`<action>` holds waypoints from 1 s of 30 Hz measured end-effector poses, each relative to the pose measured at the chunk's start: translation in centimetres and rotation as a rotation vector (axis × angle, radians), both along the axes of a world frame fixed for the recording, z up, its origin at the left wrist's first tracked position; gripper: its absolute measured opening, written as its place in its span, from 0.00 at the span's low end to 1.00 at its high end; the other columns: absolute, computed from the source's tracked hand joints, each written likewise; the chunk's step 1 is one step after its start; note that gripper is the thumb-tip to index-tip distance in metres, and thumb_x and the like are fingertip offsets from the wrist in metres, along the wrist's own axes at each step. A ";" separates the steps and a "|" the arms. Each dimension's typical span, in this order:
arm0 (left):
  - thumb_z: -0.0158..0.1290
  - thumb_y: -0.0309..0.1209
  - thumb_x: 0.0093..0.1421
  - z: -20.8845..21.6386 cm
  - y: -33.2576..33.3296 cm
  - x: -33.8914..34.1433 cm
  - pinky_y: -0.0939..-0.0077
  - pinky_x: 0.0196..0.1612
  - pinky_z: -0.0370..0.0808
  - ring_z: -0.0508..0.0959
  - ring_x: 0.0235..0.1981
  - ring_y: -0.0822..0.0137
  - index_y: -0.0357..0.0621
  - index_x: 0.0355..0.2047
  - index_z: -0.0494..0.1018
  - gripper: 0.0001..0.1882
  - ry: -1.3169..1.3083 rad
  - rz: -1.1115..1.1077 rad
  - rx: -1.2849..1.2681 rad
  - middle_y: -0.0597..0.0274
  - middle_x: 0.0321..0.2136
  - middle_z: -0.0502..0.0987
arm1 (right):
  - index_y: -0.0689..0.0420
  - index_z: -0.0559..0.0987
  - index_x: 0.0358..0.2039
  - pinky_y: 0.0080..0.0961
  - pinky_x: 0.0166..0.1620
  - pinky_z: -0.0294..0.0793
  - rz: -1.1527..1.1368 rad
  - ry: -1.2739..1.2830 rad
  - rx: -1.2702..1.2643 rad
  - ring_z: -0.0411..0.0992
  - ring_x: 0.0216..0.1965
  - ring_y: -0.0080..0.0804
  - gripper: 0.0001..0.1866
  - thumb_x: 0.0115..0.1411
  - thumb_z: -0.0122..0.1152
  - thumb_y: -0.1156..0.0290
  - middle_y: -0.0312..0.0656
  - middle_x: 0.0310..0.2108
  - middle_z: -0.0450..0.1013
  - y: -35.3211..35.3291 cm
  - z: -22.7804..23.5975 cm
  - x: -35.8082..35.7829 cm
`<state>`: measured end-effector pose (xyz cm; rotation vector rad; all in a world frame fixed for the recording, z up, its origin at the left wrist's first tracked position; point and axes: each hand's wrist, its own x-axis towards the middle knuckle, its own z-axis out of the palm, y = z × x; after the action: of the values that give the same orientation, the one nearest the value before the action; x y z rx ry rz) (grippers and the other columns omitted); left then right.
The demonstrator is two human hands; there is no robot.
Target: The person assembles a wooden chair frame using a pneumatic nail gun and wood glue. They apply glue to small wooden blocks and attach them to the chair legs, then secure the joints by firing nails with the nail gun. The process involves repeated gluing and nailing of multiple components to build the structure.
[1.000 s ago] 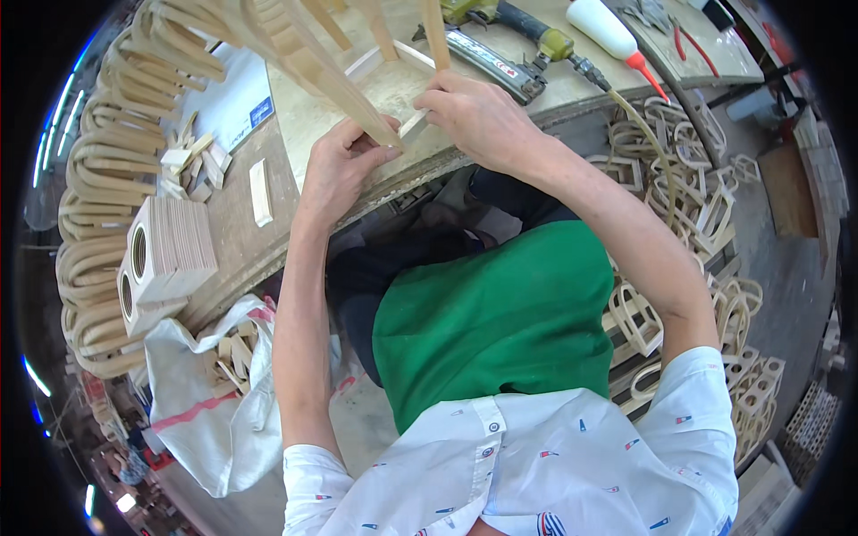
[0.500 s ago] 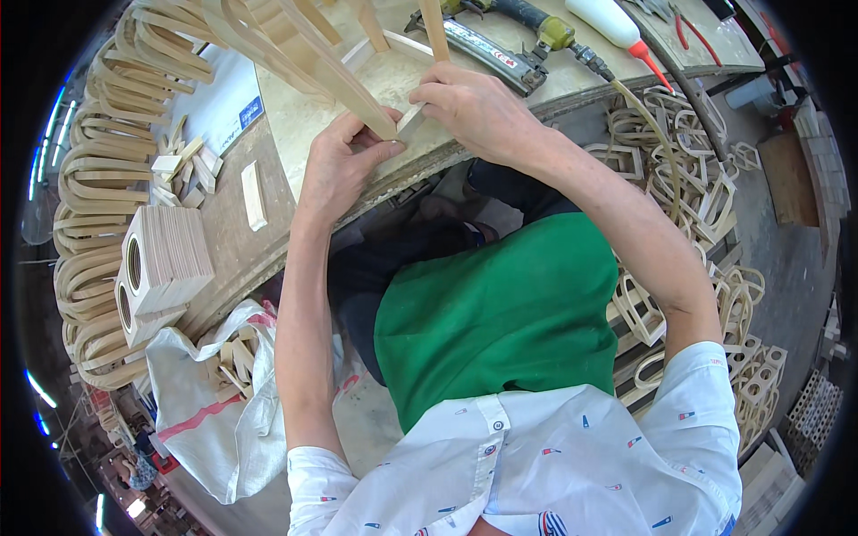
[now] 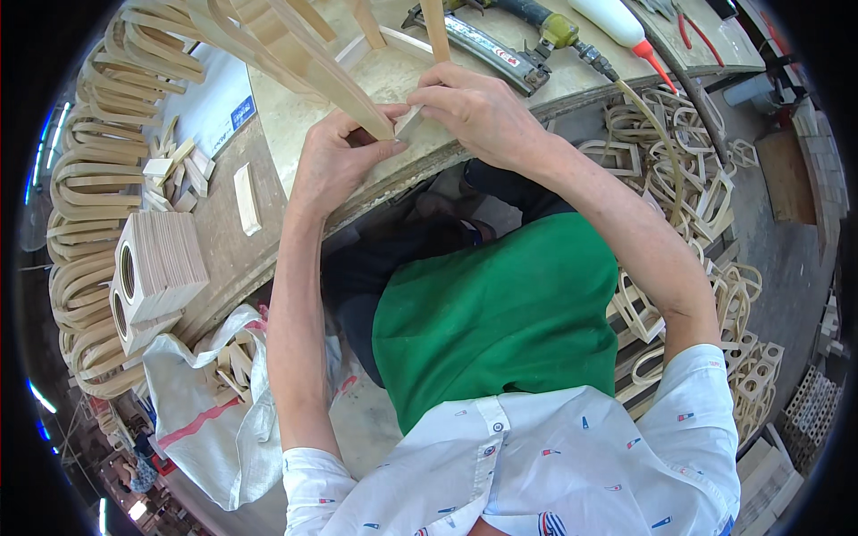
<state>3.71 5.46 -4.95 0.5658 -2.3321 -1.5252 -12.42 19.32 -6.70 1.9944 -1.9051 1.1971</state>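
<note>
A pale wooden frame (image 3: 335, 82) with curved bars and upright legs stands at the table's near edge. My left hand (image 3: 335, 159) is closed around the near end of its long bar, thumb below and fingers behind. Pinched in my right hand (image 3: 474, 112) is a short wooden strip (image 3: 409, 121), whose end meets the bar's end at a corner. Part of the strip is hidden by my right fingers. Just beyond my right hand lies a nail gun (image 3: 490, 55) on its side.
Bent wooden loops (image 3: 94, 188) line the table's left, beside stacked boards with round holes (image 3: 165, 268) and loose offcuts (image 3: 179, 170). A white glue bottle (image 3: 612, 25) and red-handled pliers (image 3: 693, 36) lie right. An air hose (image 3: 657, 125) hangs over piled wooden frames. A white sack (image 3: 201, 411) stands lower left.
Both hands keep their grip on the frame and the strip at the corner. The view has shifted a little; the parts look otherwise the same.
</note>
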 end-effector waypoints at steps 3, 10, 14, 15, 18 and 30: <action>0.66 0.23 0.47 0.0 0.1 -0.1 0.82 0.30 0.68 0.68 0.25 0.80 0.43 0.41 0.81 0.18 0.013 -0.001 0.011 0.75 0.24 0.72 | 0.62 0.79 0.39 0.33 0.37 0.74 0.006 -0.010 -0.014 0.74 0.36 0.43 0.10 0.54 0.61 0.77 0.43 0.37 0.73 0.0 -0.1 0.0; 0.66 0.23 0.47 0.0 -0.4 -0.3 0.82 0.30 0.68 0.68 0.25 0.80 0.42 0.42 0.80 0.18 -0.005 -0.027 0.002 0.74 0.25 0.72 | 0.63 0.79 0.34 0.35 0.38 0.75 0.042 -0.025 -0.063 0.75 0.36 0.45 0.07 0.54 0.60 0.77 0.44 0.35 0.74 -0.2 -0.1 -0.2; 0.65 0.23 0.48 0.2 -0.2 -0.1 0.82 0.30 0.69 0.68 0.25 0.80 0.42 0.42 0.80 0.18 -0.001 -0.025 -0.037 0.74 0.25 0.73 | 0.62 0.78 0.36 0.35 0.39 0.75 0.038 -0.051 -0.058 0.74 0.38 0.44 0.08 0.54 0.61 0.76 0.44 0.36 0.74 -0.2 -0.4 0.0; 0.65 0.23 0.49 0.5 0.1 -0.2 0.82 0.31 0.70 0.69 0.25 0.80 0.42 0.42 0.80 0.17 -0.008 -0.020 -0.051 0.73 0.26 0.74 | 0.62 0.78 0.37 0.35 0.40 0.75 0.034 -0.049 -0.063 0.74 0.38 0.44 0.09 0.54 0.61 0.75 0.44 0.37 0.73 -0.2 -0.5 0.0; 0.64 0.22 0.50 0.7 0.3 -0.2 0.82 0.32 0.71 0.70 0.26 0.81 0.41 0.42 0.80 0.17 -0.014 -0.017 -0.100 0.72 0.27 0.75 | 0.62 0.77 0.37 0.35 0.41 0.74 0.013 -0.008 -0.091 0.73 0.40 0.44 0.10 0.54 0.61 0.75 0.44 0.37 0.73 -0.2 -0.8 0.1; 0.64 0.21 0.49 0.0 -0.5 -0.2 0.81 0.33 0.73 0.72 0.28 0.80 0.38 0.38 0.78 0.14 0.013 -0.077 -0.055 0.69 0.33 0.78 | 0.61 0.77 0.37 0.34 0.41 0.75 -0.003 0.019 -0.132 0.73 0.40 0.43 0.10 0.53 0.61 0.76 0.43 0.38 0.73 -0.2 -1.3 0.2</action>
<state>3.51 4.96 -4.94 0.4556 -2.4035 -1.4881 -12.25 19.08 -7.97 1.9275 -1.7698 1.2638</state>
